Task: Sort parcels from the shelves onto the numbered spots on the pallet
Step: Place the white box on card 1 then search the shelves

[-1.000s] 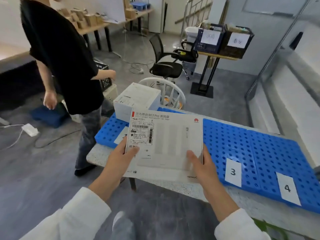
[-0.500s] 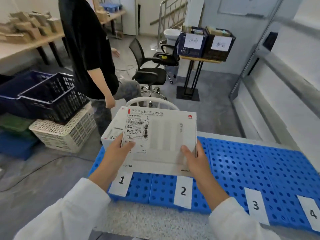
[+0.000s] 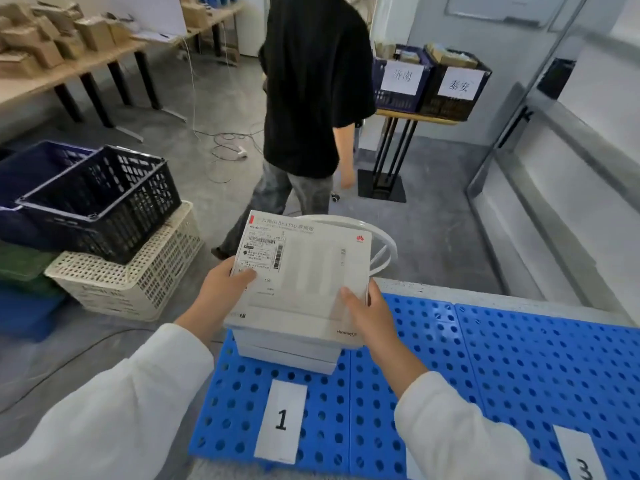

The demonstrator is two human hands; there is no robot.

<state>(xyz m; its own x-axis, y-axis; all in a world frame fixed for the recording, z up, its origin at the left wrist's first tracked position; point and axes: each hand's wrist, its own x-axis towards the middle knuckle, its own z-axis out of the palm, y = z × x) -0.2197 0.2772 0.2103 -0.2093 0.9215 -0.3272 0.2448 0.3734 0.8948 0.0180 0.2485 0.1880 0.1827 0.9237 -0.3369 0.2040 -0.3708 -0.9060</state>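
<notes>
I hold a flat white parcel (image 3: 301,275) with a shipping label, one hand on each side. My left hand (image 3: 221,289) grips its left edge, thumb on top. My right hand (image 3: 363,310) grips its right edge. The parcel lies on or just above another white box (image 3: 291,355), which sits on the blue perforated pallet (image 3: 485,358) behind the paper label "1" (image 3: 282,420). A label "3" (image 3: 581,462) shows at the lower right. The label "2" is hidden by my right sleeve.
A person in a black shirt (image 3: 311,81) walks away just beyond the pallet. A white chair back (image 3: 381,237) stands behind the parcel. Stacked crates (image 3: 104,209) sit on the floor at left. Two labelled crates (image 3: 429,84) rest on a stand at the back.
The parcel has moved left across the pallet, from over spots 1 and 2 to above the white box at spot 1. The person in black has walked to the right, behind the pallet.
</notes>
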